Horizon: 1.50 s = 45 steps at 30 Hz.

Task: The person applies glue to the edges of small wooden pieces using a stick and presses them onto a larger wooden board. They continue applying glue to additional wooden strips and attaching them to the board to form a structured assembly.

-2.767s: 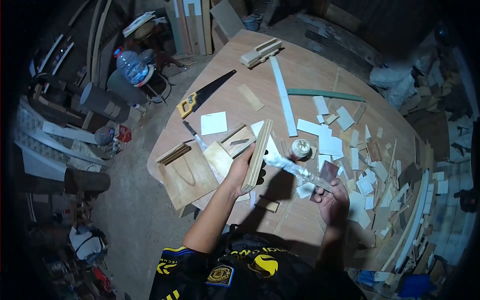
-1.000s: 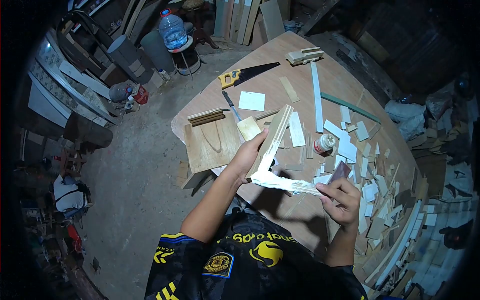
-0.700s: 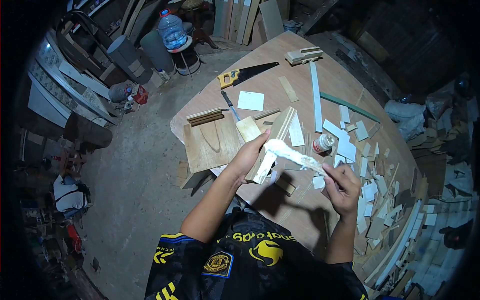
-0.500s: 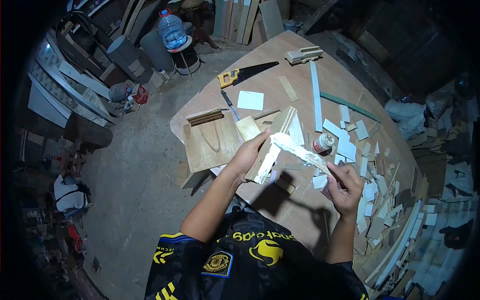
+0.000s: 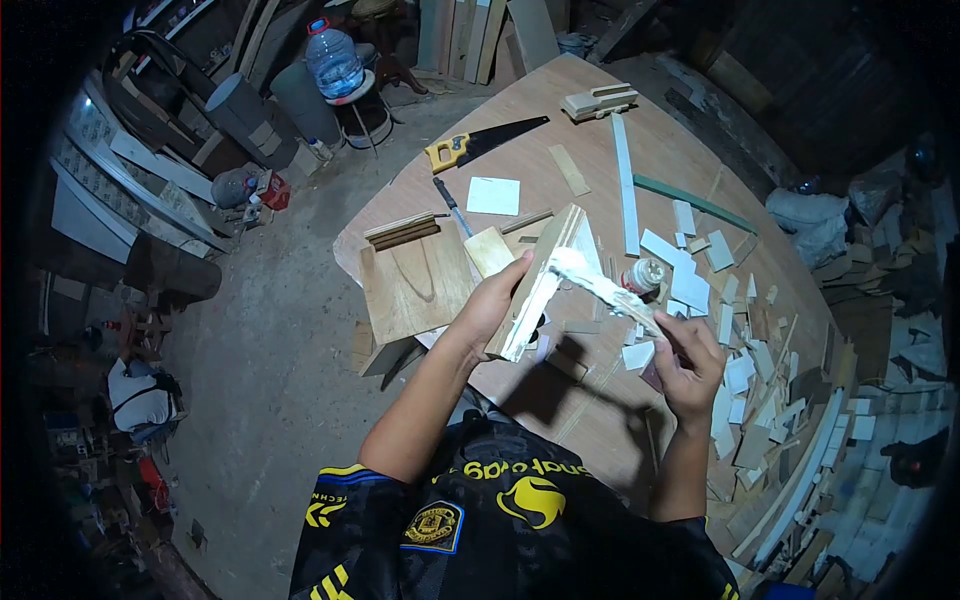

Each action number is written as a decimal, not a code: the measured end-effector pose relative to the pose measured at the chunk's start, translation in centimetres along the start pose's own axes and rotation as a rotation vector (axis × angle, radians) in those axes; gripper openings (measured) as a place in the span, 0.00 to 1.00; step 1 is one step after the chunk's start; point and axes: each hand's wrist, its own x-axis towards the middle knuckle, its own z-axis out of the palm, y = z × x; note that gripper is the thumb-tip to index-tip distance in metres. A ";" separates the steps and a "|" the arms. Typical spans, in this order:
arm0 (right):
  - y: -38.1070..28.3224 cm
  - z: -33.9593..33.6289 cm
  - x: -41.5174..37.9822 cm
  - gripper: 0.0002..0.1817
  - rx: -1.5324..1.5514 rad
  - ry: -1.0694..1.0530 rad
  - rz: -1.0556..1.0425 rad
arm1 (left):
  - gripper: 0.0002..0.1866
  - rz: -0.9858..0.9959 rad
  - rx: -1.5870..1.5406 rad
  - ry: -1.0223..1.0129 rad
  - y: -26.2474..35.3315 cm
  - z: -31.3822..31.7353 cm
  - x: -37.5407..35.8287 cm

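Observation:
My left hand (image 5: 495,300) grips a wooden board (image 5: 548,262) held tilted above the table, its thumb on the upper face. White paste coats the board's near edge. In my right hand (image 5: 692,365) is a thin wooden stick (image 5: 625,300), its far part thickly covered with the same white paste. The tip of the stick touches the pasted edge of the board. Just beyond the stick stands a small glass jar (image 5: 643,276) with a whitish top. What the left fingers do beneath the board is hidden.
On the table (image 5: 400,205) lie a yellow-handled handsaw (image 5: 480,142), a chisel-like tool (image 5: 452,205), a white rectangular piece (image 5: 493,196) and a green strip (image 5: 695,204). A wooden panel assembly (image 5: 415,290) stands at left. Scattered offcuts (image 5: 760,400) cover the right side. A water bottle (image 5: 335,60) sits on a stool.
The board has tilted so that its pasted edge appears narrower. The stick has shifted slightly along it, its tip still at the paste. The whole view has moved a little.

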 end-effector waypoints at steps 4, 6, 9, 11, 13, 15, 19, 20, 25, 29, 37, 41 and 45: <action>0.0 -0.4 -0.5 0.19 0.095 -0.081 -0.093 | 0.22 0.002 -0.008 0.010 -0.1 -0.9 0.5; -0.6 -0.6 -0.3 0.20 0.126 -0.221 -0.192 | 0.23 0.007 0.009 0.016 0.0 -1.2 0.5; -0.6 -0.3 -0.1 0.20 0.061 -0.215 -0.152 | 0.23 0.014 -0.039 0.017 0.2 -0.9 0.6; -0.4 -0.1 0.3 0.20 0.034 -0.188 -0.119 | 0.22 0.053 -0.076 -0.033 -0.2 -1.6 1.2; 0.0 0.2 0.4 0.19 0.022 -0.084 -0.015 | 0.22 0.004 -0.022 -0.090 -0.2 -2.0 1.1; 0.1 0.3 0.4 0.19 0.031 -0.049 -0.003 | 0.22 -0.012 0.015 -0.077 0.1 -2.0 1.0; 0.5 0.1 -0.3 0.19 0.066 -0.013 -0.064 | 0.21 0.020 -0.055 -0.050 0.1 -1.7 1.4; 0.6 0.1 -0.4 0.19 0.083 -0.044 -0.149 | 0.21 0.055 -0.106 -0.026 0.1 -1.5 1.4; -0.3 0.2 0.1 0.20 0.045 -0.176 -0.246 | 0.21 0.046 -0.077 -0.055 0.4 -1.9 1.2; 0.6 0.5 0.2 0.19 0.002 -0.043 -0.100 | 0.22 -0.023 -0.080 -0.138 0.5 -2.2 1.1; -0.2 0.6 0.4 0.20 0.045 -0.164 -0.197 | 0.21 0.030 -0.091 -0.052 0.2 -1.4 1.5; -0.2 0.9 1.1 0.19 -0.004 -0.014 -0.020 | 0.21 -0.021 -0.034 -0.139 0.3 -2.1 1.3; 0.0 0.6 0.6 0.20 0.081 -0.049 -0.191 | 0.23 0.031 -0.049 0.005 -0.1 -1.6 1.7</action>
